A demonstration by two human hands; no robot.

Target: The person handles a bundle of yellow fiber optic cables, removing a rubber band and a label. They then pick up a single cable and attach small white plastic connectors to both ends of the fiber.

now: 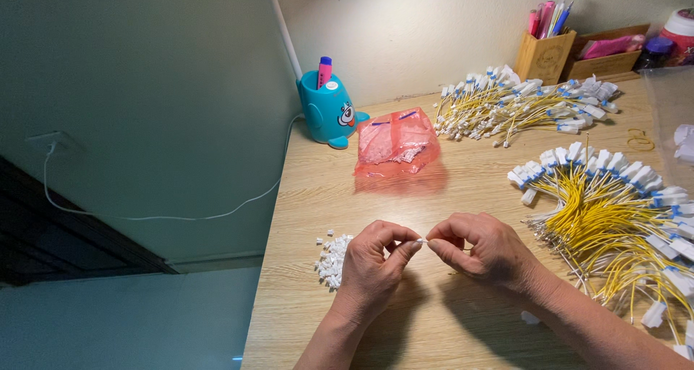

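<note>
1. Head view: left hand [372,258] and right hand [481,248] meet fingertip to fingertip above the pale wooden table [463,189], fingers pinched together on a tiny white plastic connector [421,241].
2. A heap of small white plastic pieces [332,260] lies just left of the left hand; a fanned bundle of yellow wires with white plugs [614,218] lies right of the right hand.

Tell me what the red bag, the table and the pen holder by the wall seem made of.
Red bag: thin translucent plastic, crinkled and glossy. Table: pale wood or wood-look laminate, matt, with visible grain lines. Pen holder: light wood, likely bamboo, with a smooth finish.
</note>
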